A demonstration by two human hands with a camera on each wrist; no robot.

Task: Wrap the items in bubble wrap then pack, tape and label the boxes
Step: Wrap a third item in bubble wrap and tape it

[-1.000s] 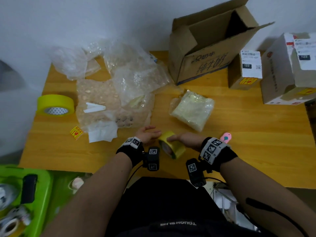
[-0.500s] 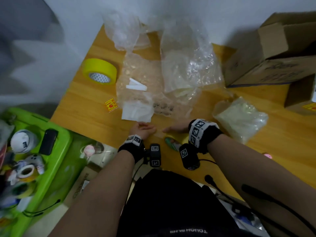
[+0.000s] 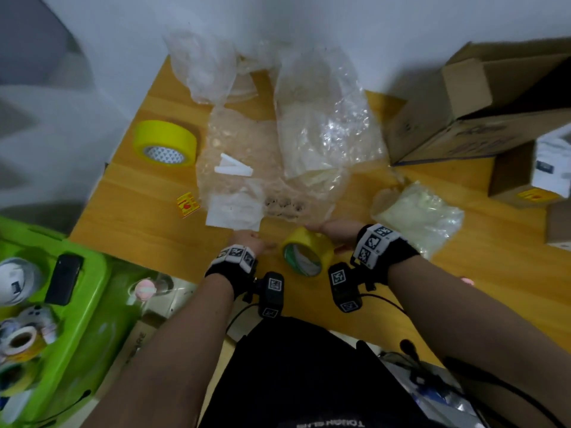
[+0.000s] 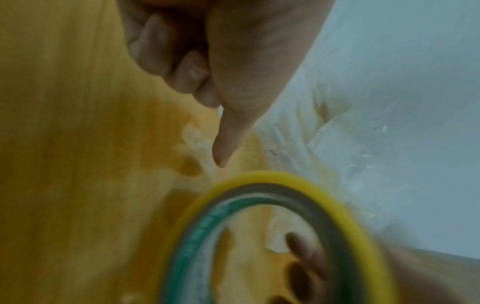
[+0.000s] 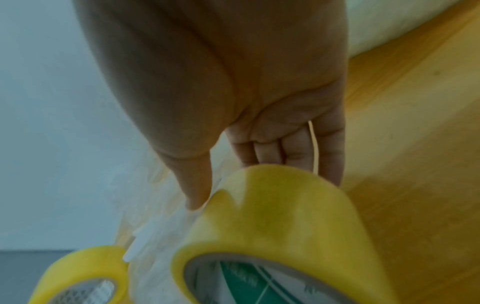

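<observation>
The table (image 3: 139,217) carries everything. The open box (image 3: 494,97) waits far right for packing, and the bubble wrap (image 3: 241,149) lies spread mid-table. A wrapped bundle (image 3: 417,211) sits by my right wrist. Near the front edge, my right hand (image 3: 336,231) curls over the tape roll (image 3: 309,251), tipping it up, probably to find its end. My left hand (image 3: 248,242) rests beside it, fingers tucked, holding nothing.

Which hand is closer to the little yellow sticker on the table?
Left. The left hand lies just right of the yellow sticker; the right hand is farther right, past the tape roll it holds.
</observation>
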